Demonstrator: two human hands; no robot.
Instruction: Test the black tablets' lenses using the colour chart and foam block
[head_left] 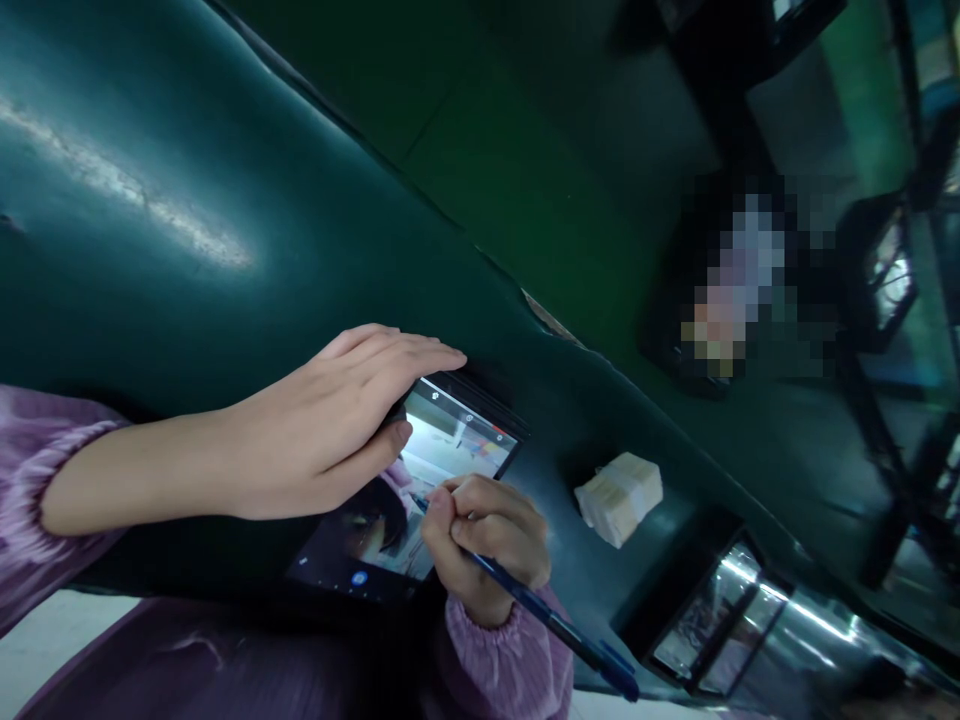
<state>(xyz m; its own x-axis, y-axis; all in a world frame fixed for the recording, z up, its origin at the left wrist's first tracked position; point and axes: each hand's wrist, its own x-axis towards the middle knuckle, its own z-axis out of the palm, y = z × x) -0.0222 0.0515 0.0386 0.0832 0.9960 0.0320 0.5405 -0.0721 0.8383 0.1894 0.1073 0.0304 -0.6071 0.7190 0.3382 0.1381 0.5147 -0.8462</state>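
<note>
My left hand [322, 420] lies over the top left side of a tablet [457, 440], its fingers stretched out flat and the thumb apart on the screen side. The lit screen shows a camera-like picture, partly covered by both hands. In my right hand [487, 540] a dark blue pen [555, 625] is pinched, its tip at the screen; I cannot tell whether the tip touches the glass. The cap end of the pen points down to the right. Both wrists come out of purple gathered sleeves.
A small banded bundle of pale pieces [622, 497] sits on the dark green table [360, 260], right of the tablet. Black-framed devices with shiny screens [705, 610] stand farther right. Beyond the table edge are more dark frames and a blurred-out patch.
</note>
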